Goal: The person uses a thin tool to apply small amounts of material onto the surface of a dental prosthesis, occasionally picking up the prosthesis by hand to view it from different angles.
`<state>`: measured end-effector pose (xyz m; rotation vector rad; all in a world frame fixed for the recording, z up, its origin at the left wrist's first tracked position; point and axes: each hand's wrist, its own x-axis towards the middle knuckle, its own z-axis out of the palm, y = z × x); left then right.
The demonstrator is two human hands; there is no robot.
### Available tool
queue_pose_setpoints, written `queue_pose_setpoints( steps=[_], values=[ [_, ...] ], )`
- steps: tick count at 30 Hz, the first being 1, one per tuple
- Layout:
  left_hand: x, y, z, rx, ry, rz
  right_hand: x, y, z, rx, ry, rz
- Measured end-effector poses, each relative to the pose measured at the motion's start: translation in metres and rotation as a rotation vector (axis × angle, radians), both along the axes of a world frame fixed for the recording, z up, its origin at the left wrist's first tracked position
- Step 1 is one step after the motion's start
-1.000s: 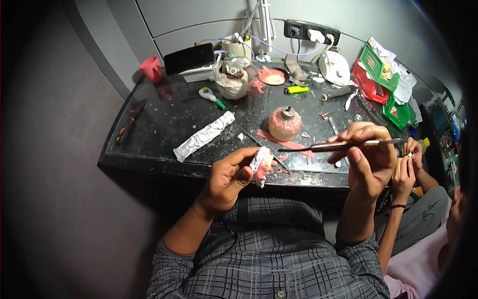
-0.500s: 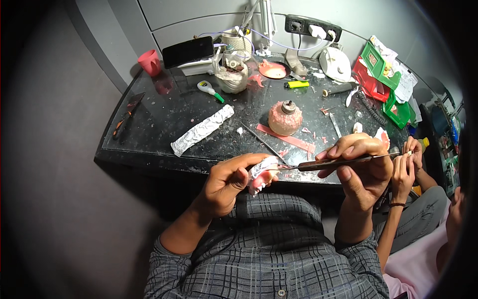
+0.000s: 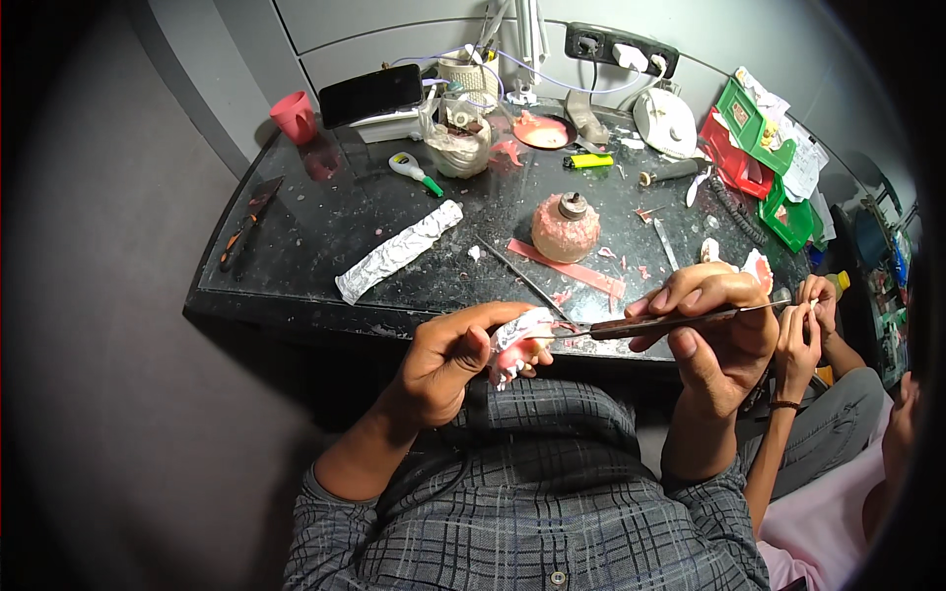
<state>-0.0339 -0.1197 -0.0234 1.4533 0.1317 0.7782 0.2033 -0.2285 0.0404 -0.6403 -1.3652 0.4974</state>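
Note:
In my left hand [image 3: 443, 364] I grip a denture model [image 3: 512, 355] with pink wax, white teeth along its lower side and a whitish top. My right hand [image 3: 714, 325] is closed round the brown handle of a wax carver [image 3: 650, 322], held nearly level. Its thin metal tip points left and meets the model, or lies just in front of it. Both hands are in front of the table's near edge. Beyond them are a wax-spattered spirit burner [image 3: 565, 231], a pink wax strip [image 3: 567, 268] and a thin dark tool [image 3: 517, 276].
A foil-like white roll [image 3: 399, 251] and an orange-handled knife [image 3: 251, 227] lie on the black table [image 3: 296, 251]. Farther back are a pink cup [image 3: 294, 118], a phone [image 3: 371, 97] and a yellow lighter [image 3: 588, 162]. Green and red boxes [image 3: 734, 158] stand right. Another person's hands [image 3: 803, 340] work close by.
The model in my left hand has tilted slightly, and the carver's tip sits a little differently against it. My right hand is almost unmoved.

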Motion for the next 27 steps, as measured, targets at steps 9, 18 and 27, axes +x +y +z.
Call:
queue_pose_setpoints(
  steps=[9,18,27],
  values=[
    [-0.0005,0.0015,0.0014,-0.058,-0.014,-0.068,0.0034,0.0011,-0.0043,0.018,0.032,0.004],
    [0.0004,-0.0033,0.0036,-0.081,-0.003,-0.035,0.0018,0.0013,-0.0049,-0.003,0.041,0.019],
    [-0.0012,-0.0032,0.0016,-0.122,-0.002,-0.056,0.0043,0.0034,-0.0071,0.005,0.019,0.040]
  ],
)
